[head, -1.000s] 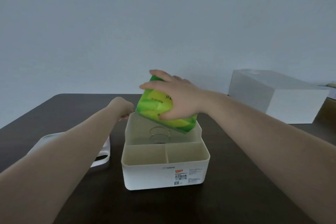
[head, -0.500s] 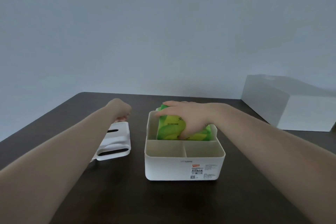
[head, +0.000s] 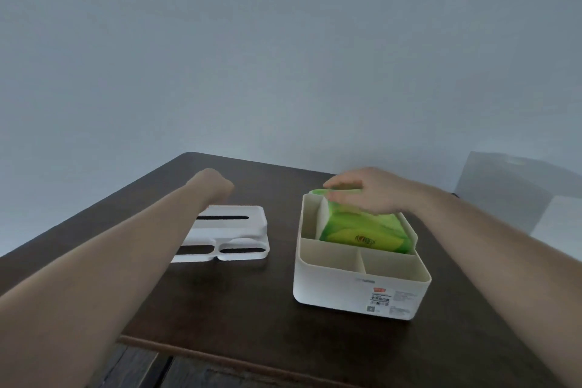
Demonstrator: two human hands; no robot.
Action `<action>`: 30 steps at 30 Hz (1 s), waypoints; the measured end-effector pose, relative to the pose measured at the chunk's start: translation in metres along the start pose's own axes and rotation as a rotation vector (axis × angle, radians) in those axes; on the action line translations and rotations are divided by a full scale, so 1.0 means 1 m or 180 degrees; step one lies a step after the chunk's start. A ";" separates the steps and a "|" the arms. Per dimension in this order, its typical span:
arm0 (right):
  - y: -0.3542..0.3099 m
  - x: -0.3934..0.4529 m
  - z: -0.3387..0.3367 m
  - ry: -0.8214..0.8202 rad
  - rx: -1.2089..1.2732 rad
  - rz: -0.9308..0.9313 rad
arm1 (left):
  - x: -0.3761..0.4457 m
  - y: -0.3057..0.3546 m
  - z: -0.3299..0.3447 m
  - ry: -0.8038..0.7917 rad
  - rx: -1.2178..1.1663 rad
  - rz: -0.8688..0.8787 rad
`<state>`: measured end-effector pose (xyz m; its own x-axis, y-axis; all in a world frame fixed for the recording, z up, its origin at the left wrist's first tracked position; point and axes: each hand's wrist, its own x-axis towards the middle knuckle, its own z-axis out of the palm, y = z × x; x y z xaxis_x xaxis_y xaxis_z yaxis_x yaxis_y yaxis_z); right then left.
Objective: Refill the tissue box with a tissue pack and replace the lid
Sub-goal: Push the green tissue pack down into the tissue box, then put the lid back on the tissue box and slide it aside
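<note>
Green tissue pack (head: 368,235) now sits down inside the tissue box (head: 359,290); right hand (head: 371,190) fingers still pinch its top, left hand (head: 217,184) stays fisted; lid (head: 233,233) comes next.

I seem to be in a plain room, home or office I cannot tell. A dark wooden table (head: 283,340) stands against a bare pale wall (head: 283,57), with a white box (head: 519,192) at my right.

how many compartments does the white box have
3: the large rear one holding the green tissue pack, and two small empty ones along the front, left and right.
</note>
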<state>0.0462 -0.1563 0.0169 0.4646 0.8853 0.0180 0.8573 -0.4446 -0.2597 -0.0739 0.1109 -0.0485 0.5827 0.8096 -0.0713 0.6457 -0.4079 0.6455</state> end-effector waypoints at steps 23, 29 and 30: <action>-0.116 0.108 0.087 -0.0683 -0.0339 0.0812 | -0.017 -0.093 -0.017 0.0027 -0.0077 -0.0401; -0.120 0.112 0.098 -0.0875 -0.0037 0.1196 | -0.013 -0.095 -0.014 -0.0078 -0.0395 -0.0357; -0.119 0.115 0.099 -0.0863 0.0054 0.1263 | -0.014 -0.093 -0.015 -0.0095 -0.0408 -0.0377</action>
<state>-0.0244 0.0115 -0.0460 0.6787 0.6522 -0.3375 0.6205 -0.7551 -0.2114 -0.1490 0.1439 -0.0960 0.5219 0.8351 -0.1738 0.6436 -0.2519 0.7227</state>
